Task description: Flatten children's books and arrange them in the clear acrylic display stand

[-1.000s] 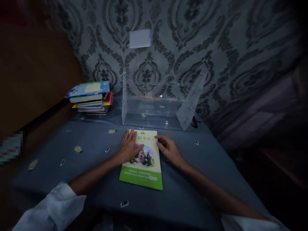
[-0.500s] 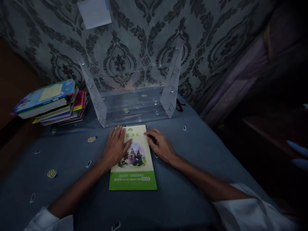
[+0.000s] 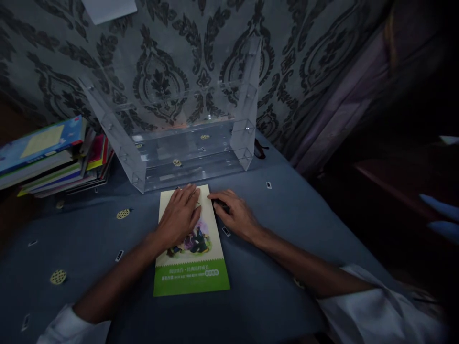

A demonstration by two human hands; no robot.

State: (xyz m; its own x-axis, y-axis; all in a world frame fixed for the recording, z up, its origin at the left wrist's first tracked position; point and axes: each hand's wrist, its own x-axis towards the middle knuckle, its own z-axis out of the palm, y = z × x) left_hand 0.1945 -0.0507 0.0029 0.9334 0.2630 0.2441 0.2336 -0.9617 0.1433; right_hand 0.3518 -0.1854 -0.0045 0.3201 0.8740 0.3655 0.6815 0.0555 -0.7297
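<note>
A book [image 3: 191, 279] with a cream and green cover, Chinese characters and a coloured picture lies closed on the blue patterned tablecloth. My left hand [image 3: 181, 212] rests flat over its upper half, fingers stretched, hiding the title and part of the picture. At the book's upper right edge is my right hand [image 3: 234, 215]. Its index fingertip meets the edge of the cover, and the thumb sits apart below it. The other fingers of that hand curl underneath and are partly hidden; nothing shows in its grasp.
A clear acrylic rack [image 3: 190, 167] stands behind the book against the patterned wall. Several books [image 3: 53, 157] are piled at the left. Dark glasses [image 3: 260, 149] lie by the rack's right side. The table's right edge [image 3: 333, 215] slopes down toward a dark area.
My left hand has slid right across the cover, now over the title. My right hand stays at the book's edge. The view has shifted, so rack and book pile appear further left.
</note>
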